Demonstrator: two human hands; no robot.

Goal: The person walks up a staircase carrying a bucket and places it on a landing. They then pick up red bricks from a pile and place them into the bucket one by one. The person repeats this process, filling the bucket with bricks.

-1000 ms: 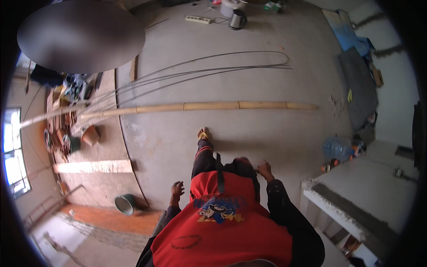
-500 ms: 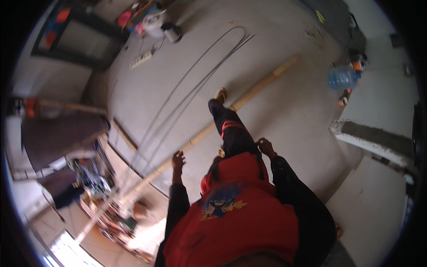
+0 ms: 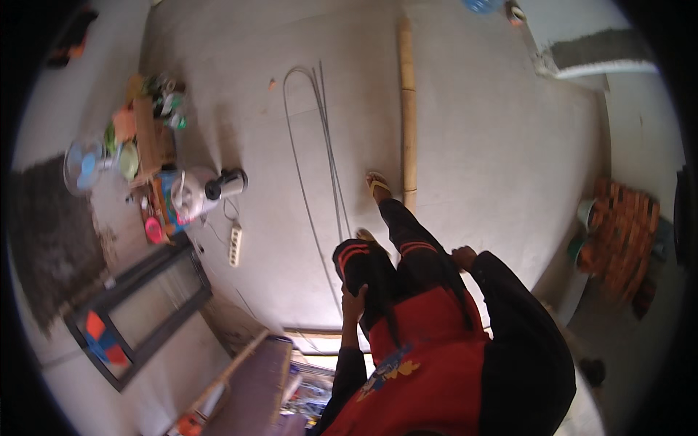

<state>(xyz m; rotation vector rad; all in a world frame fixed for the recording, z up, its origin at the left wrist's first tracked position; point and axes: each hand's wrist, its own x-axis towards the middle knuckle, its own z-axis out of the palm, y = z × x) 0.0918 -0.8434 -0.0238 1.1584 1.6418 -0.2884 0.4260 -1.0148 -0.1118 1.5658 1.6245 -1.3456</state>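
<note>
My left hand (image 3: 354, 301) hangs beside my dark trousers (image 3: 371, 280), its fingers loosely apart against the cloth at the thigh. No held object shows in it. My right hand (image 3: 464, 256) is at the other leg, with its fingers curled in and nothing visible in them. Ahead on the floor lies a long bamboo pole (image 3: 409, 131), running away from my sandalled foot (image 3: 377, 183). Left of it, thin metal rods (image 3: 331, 152) lie bent into a long loop. Neither hand touches the pole or the rods.
At the left stand a dark-framed panel (image 3: 149, 309), a white power strip (image 3: 235, 245), a rice cooker (image 3: 193, 195) and a fan (image 3: 83, 167). Stacked bricks (image 3: 622, 236) are on the right. A purple-brown board (image 3: 251, 385) is at the lower left.
My view has swung left, so the pole now runs straight ahead. My left hand has come in against my trouser leg, and my feet have stepped. The bricks have come into view.
</note>
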